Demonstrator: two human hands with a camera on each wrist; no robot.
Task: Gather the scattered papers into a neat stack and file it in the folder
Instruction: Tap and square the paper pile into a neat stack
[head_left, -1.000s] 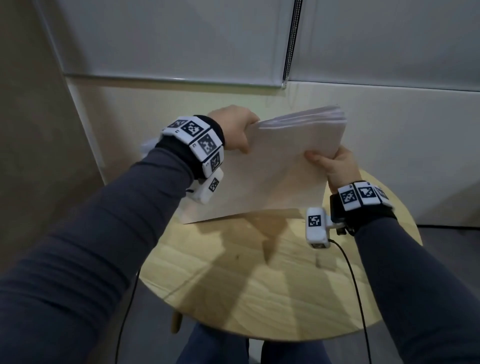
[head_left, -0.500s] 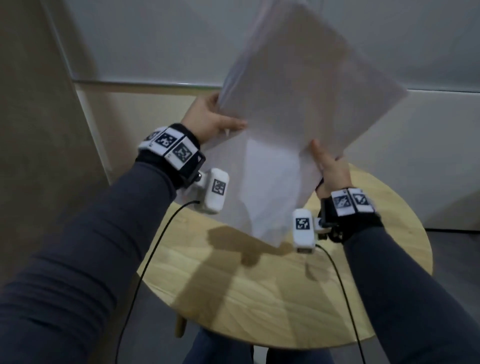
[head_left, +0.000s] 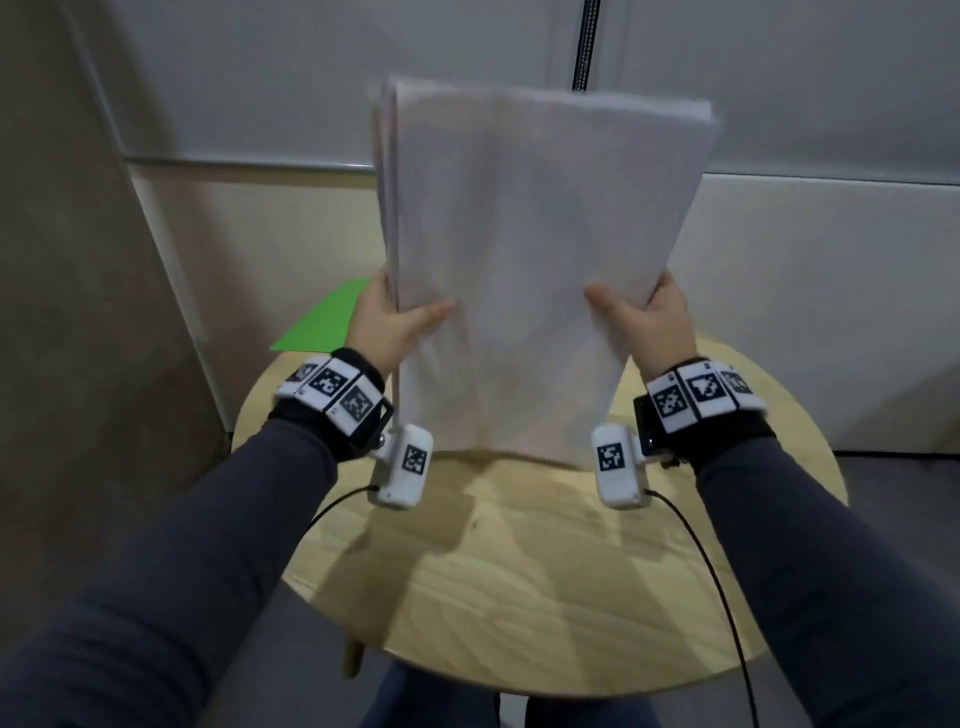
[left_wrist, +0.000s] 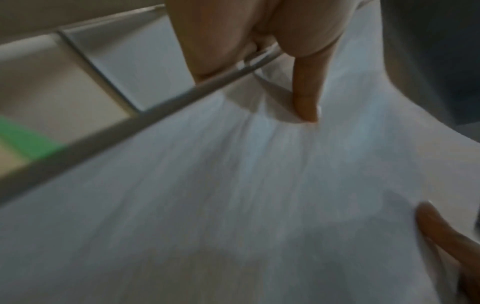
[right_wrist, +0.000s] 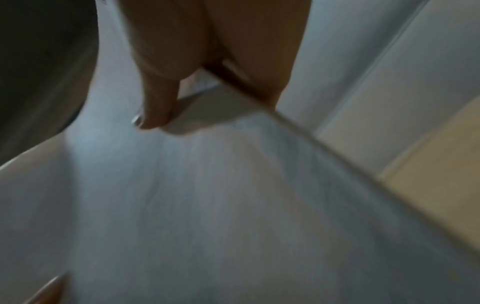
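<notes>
A: Start at the fingers. What are they doing?

B: The left hand (head_left: 387, 325) pinches the stack of papers (head_left: 530, 270) at its left edge, thumb lying across the near face and the other fingers hidden behind. The right hand (head_left: 652, 325) does the same at the right edge. In the left wrist view the left thumb (left_wrist: 305, 98) presses flat on the top sheet; in the right wrist view the right thumb (right_wrist: 155, 107) does likewise.

A: And the stack itself?

B: Held upright, roughly portrait, both hands gripping it in the lower half. Its bottom edge is close above the round wooden table (head_left: 545, 587); whether it touches, I cannot tell. The sheets are slightly fanned along the left side.

A: The folder?

B: A green folder (head_left: 324, 322) lies at about ten o'clock on the table, just beyond the left hand, partly covered by it.

A: Further out?

B: Marker-covered wristbands (head_left: 332, 389) on both wrists, dark sleeves, and a pale wall (head_left: 805, 291) at twelve o'clock.
</notes>
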